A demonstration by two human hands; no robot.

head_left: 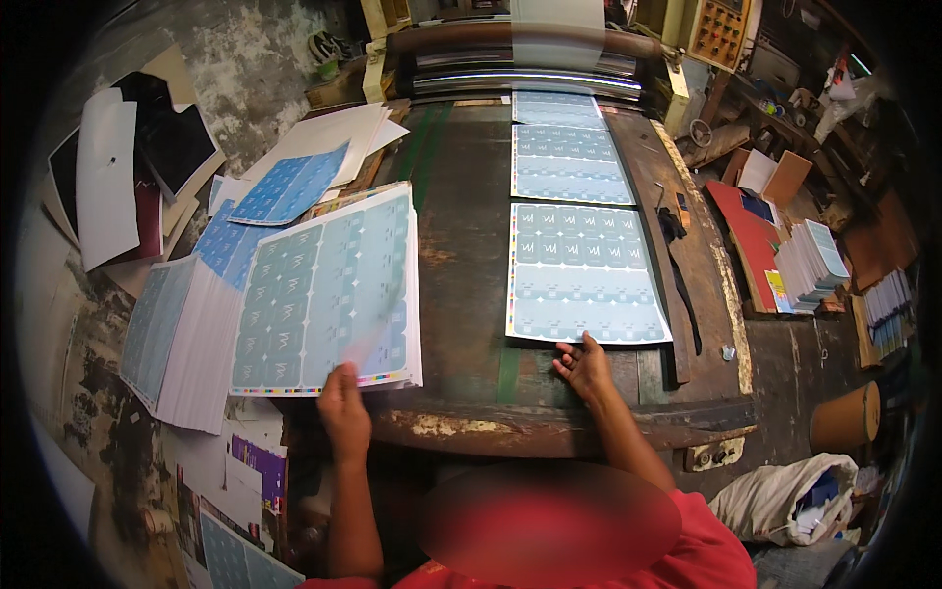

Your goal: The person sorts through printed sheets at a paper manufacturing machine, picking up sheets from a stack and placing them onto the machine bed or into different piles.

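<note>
My left hand is at the near edge of a thick pile of pale blue-green printed sheets, its fingers closed on the top sheet's edge. That sheet's corner looks blurred and slightly raised. On the dark machine bed to the right lies a matching printed sheet. My right hand is half turned up at this sheet's near edge, fingers apart, a fingertip touching the edge. Beyond it, another printed sheet lies in line toward the machine's rollers, with one more partly under them.
A wooden bar with a black strap runs along the bed's right side. At left stand another tall sheet pile and bluer sheets. Cut stacks lie on the right, above a white sack. A control panel hangs far right.
</note>
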